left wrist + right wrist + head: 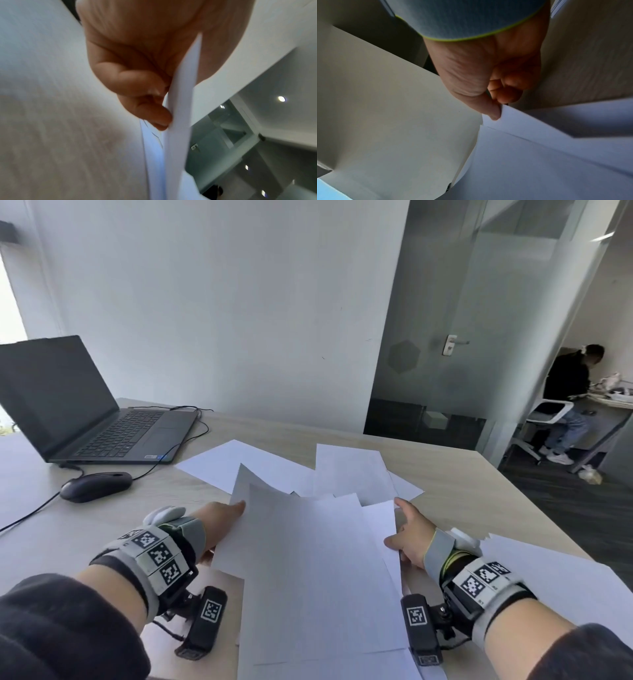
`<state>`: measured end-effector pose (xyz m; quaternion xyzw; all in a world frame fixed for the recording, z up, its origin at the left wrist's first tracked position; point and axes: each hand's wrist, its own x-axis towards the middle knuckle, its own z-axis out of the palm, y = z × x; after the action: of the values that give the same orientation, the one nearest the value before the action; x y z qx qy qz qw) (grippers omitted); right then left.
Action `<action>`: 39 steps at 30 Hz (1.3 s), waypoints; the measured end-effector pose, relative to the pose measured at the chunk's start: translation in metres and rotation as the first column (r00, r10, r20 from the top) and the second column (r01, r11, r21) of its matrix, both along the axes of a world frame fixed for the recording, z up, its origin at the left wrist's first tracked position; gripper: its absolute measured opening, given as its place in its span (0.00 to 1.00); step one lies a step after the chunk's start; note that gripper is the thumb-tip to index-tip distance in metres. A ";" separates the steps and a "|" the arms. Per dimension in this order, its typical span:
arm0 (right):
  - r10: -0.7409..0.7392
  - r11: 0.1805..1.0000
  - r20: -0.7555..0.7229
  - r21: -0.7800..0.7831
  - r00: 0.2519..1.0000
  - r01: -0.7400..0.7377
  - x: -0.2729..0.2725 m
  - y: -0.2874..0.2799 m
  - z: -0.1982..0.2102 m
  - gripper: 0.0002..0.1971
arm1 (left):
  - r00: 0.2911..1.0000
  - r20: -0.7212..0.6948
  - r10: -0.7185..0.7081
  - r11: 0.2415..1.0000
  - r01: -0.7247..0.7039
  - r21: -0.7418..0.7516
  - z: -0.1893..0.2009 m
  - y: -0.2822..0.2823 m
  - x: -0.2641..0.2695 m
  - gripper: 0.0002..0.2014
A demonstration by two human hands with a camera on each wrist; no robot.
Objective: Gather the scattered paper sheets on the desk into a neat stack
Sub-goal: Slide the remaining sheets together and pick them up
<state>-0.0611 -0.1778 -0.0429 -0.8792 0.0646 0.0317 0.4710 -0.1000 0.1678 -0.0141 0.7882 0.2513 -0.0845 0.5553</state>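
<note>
White paper sheets (318,570) pinched edgewise between left hand (219,522) and right hand (411,539)

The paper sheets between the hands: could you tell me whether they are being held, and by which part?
Yes: the left hand pinches the paper sheets' left edge, the right hand their right edge.

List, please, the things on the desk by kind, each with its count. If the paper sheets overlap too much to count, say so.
Laptop: 1
Mouse: 1
Paper sheets: several, overlapping; exact count cannot be told
Total apart from the sheets: 2
</note>
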 end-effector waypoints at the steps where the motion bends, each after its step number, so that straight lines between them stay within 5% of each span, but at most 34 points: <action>1: -0.017 1.000 -0.009 -0.014 1.000 0.017 -0.001 0.000 -0.001 0.46 | 0.999 0.019 0.044 0.996 -0.043 -0.078 0.000 0.003 0.000 0.20; 5: -0.026 0.999 -0.024 -0.030 0.999 0.025 -0.010 -0.003 0.000 0.44 | 0.988 0.077 0.136 0.958 -0.112 -0.263 -0.004 0.009 -0.009 0.08; 11: -0.007 0.998 -0.073 -0.057 0.997 0.003 -0.010 -0.006 -0.001 0.41 | 0.993 0.033 -0.116 0.980 0.120 -0.159 -0.009 0.013 -0.052 0.08; 21: 0.011 0.993 -0.086 -0.118 0.996 -0.021 -0.018 -0.009 0.004 0.42 | 0.964 0.229 0.136 0.983 -0.104 -0.149 -0.003 0.038 -0.009 0.29; 26: -0.015 0.995 -0.097 -0.103 0.995 0.005 -0.020 -0.012 0.001 0.40 | 0.986 0.158 0.060 0.998 -0.059 -0.011 -0.005 0.045 -0.008 0.05; 31: -0.023 1.000 -0.072 -0.017 0.997 0.021 -0.017 -0.011 -0.002 0.39 | 0.996 0.066 -0.060 0.988 0.050 0.146 0.000 0.056 -0.030 0.20; 35: -0.054 0.997 -0.094 0.045 0.994 0.058 -0.014 -0.008 -0.003 0.36 | 0.958 -0.128 -0.256 0.924 0.281 0.259 0.008 0.046 -0.048 0.07; 39: -0.097 0.991 -0.138 0.078 0.986 0.109 -0.020 -0.007 0.004 0.28 | 0.927 -0.154 -0.341 0.877 0.373 0.302 0.006 0.026 -0.053 0.09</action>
<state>-0.0814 -0.1850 -0.0390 -0.8496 0.1402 0.0689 0.5038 -0.1533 0.1941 -0.0076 0.8968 0.1385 -0.1806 0.3795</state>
